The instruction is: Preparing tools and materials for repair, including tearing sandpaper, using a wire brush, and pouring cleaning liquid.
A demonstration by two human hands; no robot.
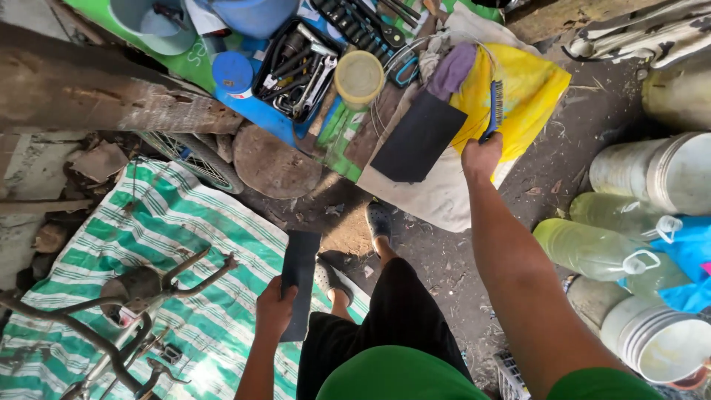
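My left hand (274, 307) holds a dark rectangular sheet (300, 281), like sandpaper, upright near my left knee. My right hand (481, 154) reaches forward and grips the handle of a blue wire brush (495, 110), which lies over a yellow cloth (527, 92). A second dark sheet (418, 137) lies flat just left of that hand, on a white cloth (437, 196). My legs and dark sandals (379, 221) stand on the dirt ground between the two hands.
An open tray of wrenches and sockets (300, 67), a yellow lid (359, 75) and blue tubs sit ahead. A rusty bicycle frame (133, 292) lies on a green striped tarp (185, 237) at left. Plastic bottles (592, 248) and buckets (655, 341) crowd the right.
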